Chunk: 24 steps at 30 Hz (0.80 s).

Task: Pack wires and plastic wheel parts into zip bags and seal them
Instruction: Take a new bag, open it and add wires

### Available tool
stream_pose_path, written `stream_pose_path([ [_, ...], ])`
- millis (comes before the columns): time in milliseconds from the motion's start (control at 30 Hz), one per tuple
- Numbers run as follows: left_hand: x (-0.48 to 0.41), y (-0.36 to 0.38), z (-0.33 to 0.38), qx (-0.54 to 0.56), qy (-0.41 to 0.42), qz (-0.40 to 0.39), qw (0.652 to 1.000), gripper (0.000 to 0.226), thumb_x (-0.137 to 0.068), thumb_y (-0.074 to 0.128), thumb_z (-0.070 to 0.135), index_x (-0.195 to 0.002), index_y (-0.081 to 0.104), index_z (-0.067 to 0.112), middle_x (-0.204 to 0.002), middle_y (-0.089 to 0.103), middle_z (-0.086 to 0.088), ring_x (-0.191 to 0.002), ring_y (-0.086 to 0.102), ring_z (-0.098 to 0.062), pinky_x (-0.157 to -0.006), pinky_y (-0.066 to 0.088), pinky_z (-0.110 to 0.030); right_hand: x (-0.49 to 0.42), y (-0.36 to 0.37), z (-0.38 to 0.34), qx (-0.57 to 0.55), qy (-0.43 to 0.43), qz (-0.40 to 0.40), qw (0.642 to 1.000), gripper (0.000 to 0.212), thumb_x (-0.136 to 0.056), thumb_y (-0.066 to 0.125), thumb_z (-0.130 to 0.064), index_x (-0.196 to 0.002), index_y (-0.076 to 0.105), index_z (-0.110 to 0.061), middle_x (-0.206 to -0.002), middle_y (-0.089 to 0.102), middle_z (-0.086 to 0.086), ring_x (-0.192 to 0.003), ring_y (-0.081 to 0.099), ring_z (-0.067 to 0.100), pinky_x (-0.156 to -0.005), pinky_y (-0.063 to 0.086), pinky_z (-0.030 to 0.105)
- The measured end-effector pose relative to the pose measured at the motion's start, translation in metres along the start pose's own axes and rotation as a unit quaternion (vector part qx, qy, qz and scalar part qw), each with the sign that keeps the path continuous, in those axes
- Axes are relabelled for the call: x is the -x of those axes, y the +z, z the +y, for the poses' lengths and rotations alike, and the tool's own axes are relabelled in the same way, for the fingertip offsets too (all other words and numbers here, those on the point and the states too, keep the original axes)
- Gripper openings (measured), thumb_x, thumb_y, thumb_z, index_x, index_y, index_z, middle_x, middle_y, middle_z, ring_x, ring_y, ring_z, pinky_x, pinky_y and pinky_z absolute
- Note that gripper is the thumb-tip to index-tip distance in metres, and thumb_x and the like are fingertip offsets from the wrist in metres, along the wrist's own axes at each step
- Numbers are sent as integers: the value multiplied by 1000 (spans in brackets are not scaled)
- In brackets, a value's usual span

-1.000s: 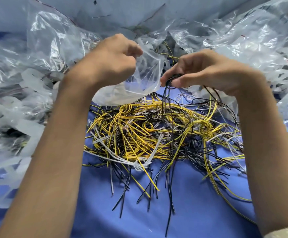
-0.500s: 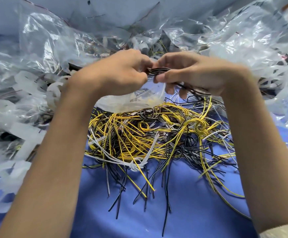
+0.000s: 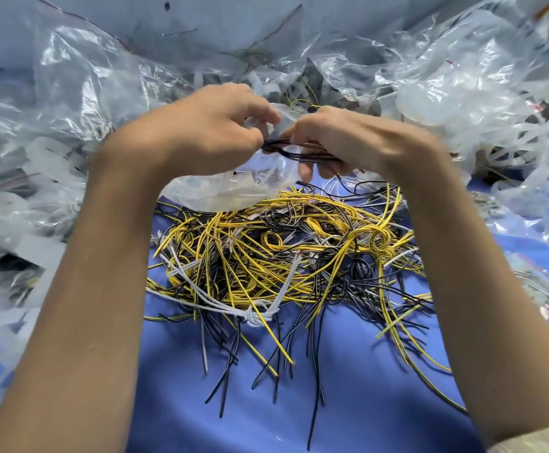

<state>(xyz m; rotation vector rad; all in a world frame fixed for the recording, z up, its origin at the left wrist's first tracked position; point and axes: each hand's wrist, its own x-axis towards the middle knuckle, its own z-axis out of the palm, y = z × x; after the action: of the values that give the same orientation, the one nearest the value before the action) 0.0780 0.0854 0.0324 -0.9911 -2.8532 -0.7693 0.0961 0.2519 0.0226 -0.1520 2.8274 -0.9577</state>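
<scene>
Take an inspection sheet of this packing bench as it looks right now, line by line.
Surface: blue cloth, mostly covered.
Job's things: zip bag held over the pile; black wire bundle at its mouth; translucent wheel parts heaped right and left.
Clutter: crumpled clear bags along the far side.
Hands: left hand pinches the zip bag; right hand grips the black wire bundle.
Cables: tangled yellow, black and white wire pile, loose ends trailing toward the person.
Surroundings: plain grey-blue backing behind the bags.

Blue cloth (image 3: 364,413) spreads below, a paler grey-blue backdrop (image 3: 217,18) behind it.
</scene>
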Motion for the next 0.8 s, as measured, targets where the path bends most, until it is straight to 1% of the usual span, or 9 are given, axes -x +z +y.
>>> stream_pose_path([
  [67,0,0,2,-4,4,8,1000,40,-89,44,5,-123,60,19,-97,47,2,-80,44,-14,-76,33,-24,-3,4,-5,30,-17,30,999,23,-90,44,-26,-82,63,-17,-47,60,-7,-34,42,-1,-40,34,20],
  [233,1,-2,1,4,12,24,1000,39,-85,46,4,-114,66,22,-84,41,12,-69,43,-2,-73,34,-25,-14,28,-12,47,-92,147,984,20,-84,54,-14,-87,73,-14,-72,70,-2,-59,59,-3,-51,42,4],
  [333,1,-3,0,14,15,27,999,42,-77,48,19,-116,64,21,-97,50,3,-77,45,-12,-77,35,-26,-23,45,-13,47,-68,93,992,21,-90,53,-20,-96,67,-6,-89,71,6,-80,66,15,-77,54,30],
  [400,0,-2,0,17,21,35,999,42,-80,47,11,-117,64,18,-105,52,-1,-85,44,-15,-78,33,-25,-23,53,-13,120,-69,10,990,26,-94,47,-25,-91,62,-5,-88,62,7,-81,58,23,-72,48,33],
  [467,0,0,0,14,27,33,999,43,-84,44,1,-119,64,17,-105,53,-2,-86,43,-14,-77,31,-24,-21,56,-14,195,-86,-30,977,31,-96,43,-25,-69,52,-12,-70,49,2,-68,47,21,-61,38,29],
  [533,-2,2,1,12,29,21,999,43,-81,44,12,-119,63,17,-106,53,-2,-87,41,-14,-76,30,-22,-22,58,-14,174,-105,24,979,32,-94,46,-19,-62,47,-13,-61,40,-2,-59,41,18,-56,36,25],
  [633,-2,1,4,9,27,27,999,62,-64,35,23,-119,63,20,-108,52,-3,-96,45,-15,-82,33,-24,-32,67,-17,18,-103,172,979,19,-89,50,-12,-72,56,-7,-66,54,8,-57,49,17,-46,37,16],
  [733,1,-2,2,22,20,34,999,60,-64,36,23,-117,64,21,-104,52,-1,-92,47,-13,-79,35,-24,-45,77,-25,-76,-78,59,992,23,-94,50,-9,-110,61,3,-102,62,17,-92,56,24,-88,47,36],
  [800,3,-4,1,36,20,26,999,54,-69,40,20,-117,65,18,-98,52,2,-80,48,-6,-72,37,-21,-43,77,-24,5,-83,-20,996,33,-98,46,-19,-123,53,2,-121,58,18,-108,53,24,-101,40,37],
])
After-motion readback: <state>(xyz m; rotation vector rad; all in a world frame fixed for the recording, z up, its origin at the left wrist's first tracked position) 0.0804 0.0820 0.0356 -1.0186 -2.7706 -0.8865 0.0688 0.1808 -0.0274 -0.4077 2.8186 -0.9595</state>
